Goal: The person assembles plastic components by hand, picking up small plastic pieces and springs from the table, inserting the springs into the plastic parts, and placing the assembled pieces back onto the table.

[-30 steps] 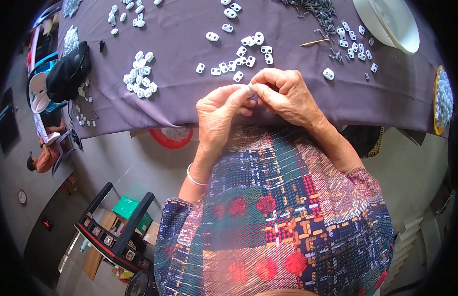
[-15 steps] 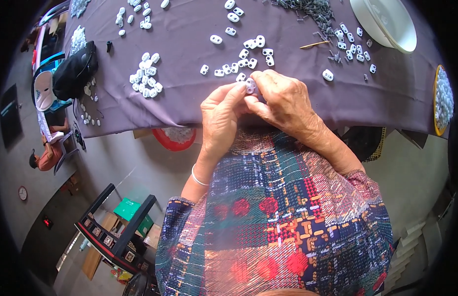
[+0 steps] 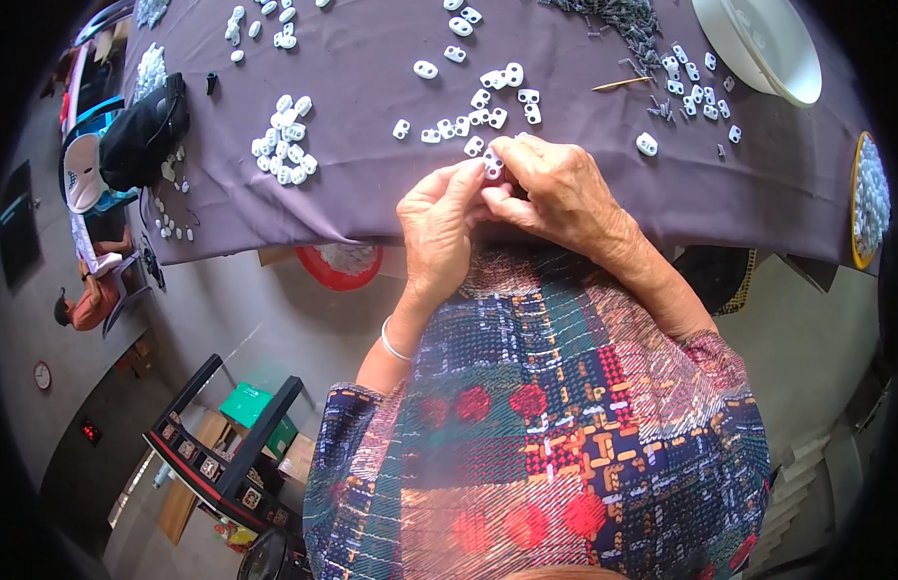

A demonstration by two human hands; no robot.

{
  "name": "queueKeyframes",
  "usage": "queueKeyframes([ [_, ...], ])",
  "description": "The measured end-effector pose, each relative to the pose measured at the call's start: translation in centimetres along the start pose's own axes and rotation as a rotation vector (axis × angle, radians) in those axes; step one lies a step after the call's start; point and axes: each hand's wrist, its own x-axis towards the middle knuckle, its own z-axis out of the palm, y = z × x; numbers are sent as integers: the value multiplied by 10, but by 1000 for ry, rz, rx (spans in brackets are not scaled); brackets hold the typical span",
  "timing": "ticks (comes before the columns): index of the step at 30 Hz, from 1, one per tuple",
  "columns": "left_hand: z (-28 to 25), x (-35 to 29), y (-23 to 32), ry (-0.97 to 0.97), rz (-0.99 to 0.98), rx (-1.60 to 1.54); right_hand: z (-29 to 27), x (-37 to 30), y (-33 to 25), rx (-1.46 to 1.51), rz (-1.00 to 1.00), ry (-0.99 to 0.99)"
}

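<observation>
A small white two-hole cord lock is pinched between my two hands at the table's near edge. My left hand has thumb and fingers closed on its left side. Against its right side, my right hand presses with curled fingers, which partly hide it. Just beyond my fingertips lies another cord lock. A loose string of white two-hole pieces spreads farther out on the cloth. One more piece rests alone to the right.
A heap of small grey springs lies at the far right, near a wooden stick and a white bowl. White parts are piled left. A yellow-rimmed tray and black bag flank the table. A red basin is below.
The cord lock between my fingers has turned slightly, so its two holes face up more plainly. My hands stay almost in the same place.
</observation>
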Motion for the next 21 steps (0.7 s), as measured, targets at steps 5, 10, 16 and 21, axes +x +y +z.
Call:
queueKeyframes([
  [5,-1,1,1,5,3,-9,1,1,2,35,29,6],
  [10,-5,3,0,-40,-25,-25,1,2,1,3,16,-16],
  [16,-7,3,0,-22,-32,-5,3,3,4,7,-69,15],
  [21,-3,2,-3,16,7,30,4,4,8,-8,-150,0],
])
